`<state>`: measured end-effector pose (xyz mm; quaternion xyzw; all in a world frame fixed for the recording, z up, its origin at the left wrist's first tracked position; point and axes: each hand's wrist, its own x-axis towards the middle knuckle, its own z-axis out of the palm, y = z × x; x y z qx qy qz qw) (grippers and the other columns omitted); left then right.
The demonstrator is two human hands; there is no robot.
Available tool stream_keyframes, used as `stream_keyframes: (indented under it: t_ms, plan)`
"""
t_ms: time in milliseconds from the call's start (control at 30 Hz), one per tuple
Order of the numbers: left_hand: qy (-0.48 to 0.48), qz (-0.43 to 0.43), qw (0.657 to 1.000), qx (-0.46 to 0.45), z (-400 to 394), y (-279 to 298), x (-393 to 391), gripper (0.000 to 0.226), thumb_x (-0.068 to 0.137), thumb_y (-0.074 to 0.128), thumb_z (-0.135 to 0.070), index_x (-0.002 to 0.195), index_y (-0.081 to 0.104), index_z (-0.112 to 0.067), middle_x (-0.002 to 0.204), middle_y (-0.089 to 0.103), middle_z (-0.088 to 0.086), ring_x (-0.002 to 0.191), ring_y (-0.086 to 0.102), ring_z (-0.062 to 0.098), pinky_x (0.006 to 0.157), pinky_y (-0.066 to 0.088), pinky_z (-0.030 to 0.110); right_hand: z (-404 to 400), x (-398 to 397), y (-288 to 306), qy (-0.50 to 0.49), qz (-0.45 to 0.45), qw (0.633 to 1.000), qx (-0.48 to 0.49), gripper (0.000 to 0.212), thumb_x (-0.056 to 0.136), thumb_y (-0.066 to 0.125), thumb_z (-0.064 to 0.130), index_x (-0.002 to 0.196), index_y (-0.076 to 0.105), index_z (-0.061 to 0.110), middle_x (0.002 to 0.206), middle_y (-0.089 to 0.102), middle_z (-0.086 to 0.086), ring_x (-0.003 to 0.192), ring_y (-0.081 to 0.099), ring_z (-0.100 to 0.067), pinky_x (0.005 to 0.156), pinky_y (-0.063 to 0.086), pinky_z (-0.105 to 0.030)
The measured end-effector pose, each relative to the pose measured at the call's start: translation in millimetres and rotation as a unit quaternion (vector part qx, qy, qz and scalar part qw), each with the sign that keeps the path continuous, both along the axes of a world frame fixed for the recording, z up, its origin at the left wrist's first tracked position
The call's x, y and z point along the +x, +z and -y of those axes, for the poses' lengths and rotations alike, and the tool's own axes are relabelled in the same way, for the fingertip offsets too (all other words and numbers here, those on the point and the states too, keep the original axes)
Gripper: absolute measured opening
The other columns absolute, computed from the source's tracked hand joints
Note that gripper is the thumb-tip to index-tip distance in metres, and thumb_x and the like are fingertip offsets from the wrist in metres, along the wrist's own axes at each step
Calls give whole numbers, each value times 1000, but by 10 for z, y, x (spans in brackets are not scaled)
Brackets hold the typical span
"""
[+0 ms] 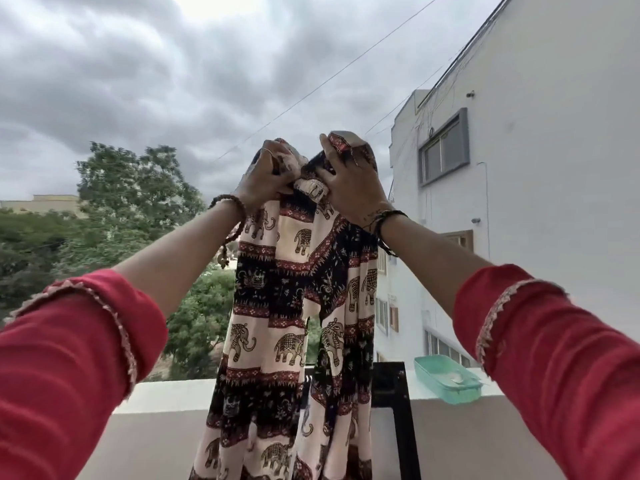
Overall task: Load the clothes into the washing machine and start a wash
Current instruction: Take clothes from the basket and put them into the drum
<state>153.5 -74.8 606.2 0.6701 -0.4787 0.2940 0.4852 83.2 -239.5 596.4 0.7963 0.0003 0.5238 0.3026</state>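
A cream, black and red garment with an elephant print [287, 306] hangs in front of me, held up at head height. My left hand [265, 174] grips its gathered waistband on the left. My right hand [349, 183] grips the same bunched top edge on the right. Both arms are raised, in red sleeves. The cloth falls down past the parapet to the bottom of the view. No washing machine is in view.
A white parapet wall [166, 396] runs across in front. A green plastic tray [446, 377] sits on it at the right, beside a black metal frame [398, 386]. A white building [540, 168] stands at the right, trees at the left, wires overhead.
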Motion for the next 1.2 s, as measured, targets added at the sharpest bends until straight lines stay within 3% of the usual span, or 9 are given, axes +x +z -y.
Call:
stream_keyframes:
  t_ms: [100,233,400,467,533,667,933,1100,1200]
  plan:
    - [-110,-123,984,-65,-9,-76,-112,33,91,56,-10,118,37,-7,95,58,7,76,63,16,55,56,18,-76,32,-172,-12,-3,999,31,39,98,38,27,129,54,11,156,19,-16,136,32,-37,114,23,-48]
    - [-89,-230,968,-41,-53,-297,-88,43,82,68,-14,120,49,-3,105,61,8,80,67,17,57,59,24,-137,16,-463,21,-53,991,122,35,100,35,24,115,58,2,119,56,-18,94,62,-31,76,53,-37]
    - [-77,-403,912,2,-48,-865,-54,28,86,64,-12,111,63,1,102,66,7,78,62,14,64,57,19,-131,137,-862,51,-173,902,392,19,94,39,10,79,49,4,77,55,-7,65,54,-23,58,42,-24]
    - [-94,-422,899,64,-106,-1063,-38,6,87,60,-4,88,65,0,91,64,1,74,59,11,62,52,14,-82,170,-1031,64,-167,879,443,24,93,41,10,70,46,5,70,52,-5,59,52,-21,47,36,-22]
    - [-39,-399,910,104,-177,-1219,-1,12,85,60,0,74,60,-5,80,62,4,68,59,8,56,51,13,-26,181,-1207,69,-153,882,440,23,94,41,16,74,47,8,70,52,-4,63,54,-23,47,37,-23]
    - [29,-347,925,150,-333,-1610,112,12,82,68,-6,84,64,5,60,68,5,42,61,6,42,50,14,16,169,-1672,52,-200,865,457,25,96,46,33,97,51,8,72,51,-1,59,54,-21,52,48,-27]
    - [48,-368,923,99,-207,-2255,159,27,83,64,-20,60,58,-7,40,51,-5,27,46,6,30,36,13,-78,162,-2277,24,-167,874,456,49,91,46,50,58,44,14,53,44,2,46,45,-15,51,46,-23]
    - [23,-380,864,330,-257,-2649,208,26,83,60,-26,63,60,-11,46,56,0,38,53,13,41,46,18,-115,124,-2654,-2,-255,863,437,30,81,60,37,94,64,11,86,65,-4,81,63,-24,75,56,-35]
    - [58,-326,805,492,-320,-3118,245,24,86,58,-26,69,61,-10,54,61,2,36,56,11,41,46,17,-110,38,-3100,-42,-349,848,397,25,78,61,36,88,65,13,88,65,-4,88,64,-26,69,47,-28]
